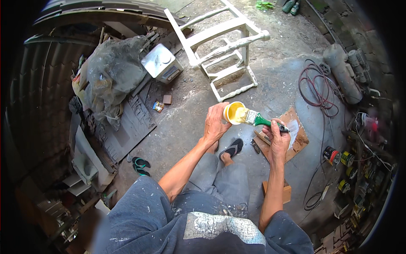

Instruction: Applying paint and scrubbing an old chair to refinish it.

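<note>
My left hand (216, 122) is wrapped round a small yellow paint cup (231, 111), tilted so its mouth faces right. In my right hand (277, 139) is a paintbrush (260, 120) with a green handle, gripped near the handle's black end. Its bristles reach into the cup's mouth, and pale paint coats the bristles and the metal band. Beyond both hands a white-painted wooden chair frame (224, 39) stands on the ground without a seat panel. How much paint is inside the cup cannot be made out.
A paint-smeared board (299, 142) lies below my right hand. Farther right are a coiled hose (315, 91), a compressor tank (342, 74) and several paint cans (332, 155). On the left stand a square metal tin (163, 63) and a plastic-covered heap (111, 70). Loose flip-flops (141, 166) lie nearer.
</note>
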